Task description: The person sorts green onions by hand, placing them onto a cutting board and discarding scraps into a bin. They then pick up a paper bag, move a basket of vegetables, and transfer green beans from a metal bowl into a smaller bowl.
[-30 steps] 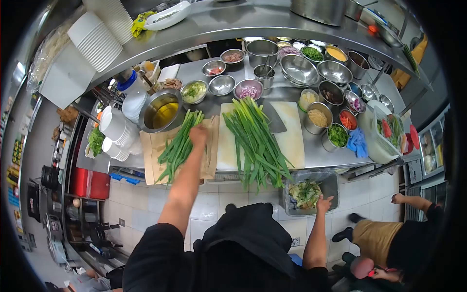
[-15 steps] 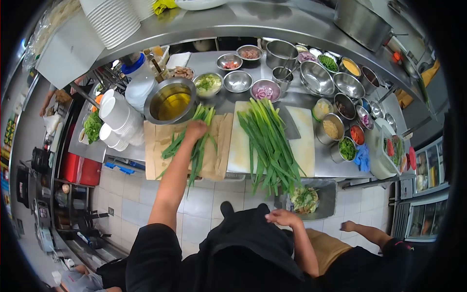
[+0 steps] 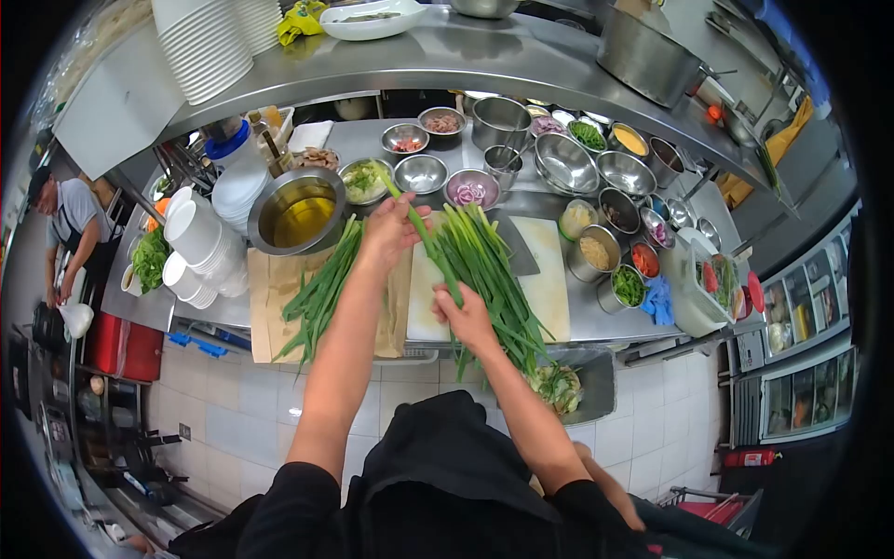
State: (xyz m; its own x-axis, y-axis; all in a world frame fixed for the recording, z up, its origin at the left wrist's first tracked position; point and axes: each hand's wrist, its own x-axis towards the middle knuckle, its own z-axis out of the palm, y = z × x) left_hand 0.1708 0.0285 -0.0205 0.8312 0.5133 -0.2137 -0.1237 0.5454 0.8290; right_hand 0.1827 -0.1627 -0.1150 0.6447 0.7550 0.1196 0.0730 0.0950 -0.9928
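Observation:
A single green onion stalk (image 3: 430,240) slants in front of me between my two hands. My left hand (image 3: 386,228) is closed around its upper part, near the pale end. Lower down, my right hand (image 3: 466,319) grips the same stalk in a fist. Beneath and to the right, a large pile of green onions (image 3: 494,279) lies on the white cutting board (image 3: 549,303), its leaves over the front edge. A smaller bunch of green onions (image 3: 326,284) rests on brown paper (image 3: 270,326) to the left, partly behind my left forearm.
A steel pot of yellow liquid (image 3: 296,212) stands at the back left. Steel bowls, one with sliced red onion (image 3: 472,189), line the back. A broad grey blade (image 3: 515,247) lies on the board. Below the counter sits a bin of scraps (image 3: 587,396). Another person (image 3: 76,219) stands far left.
My left hand has risen from the left bunch with a stalk. My right hand has come up from near my body and closed on it. The view has shifted; the person on the right has mostly left it.

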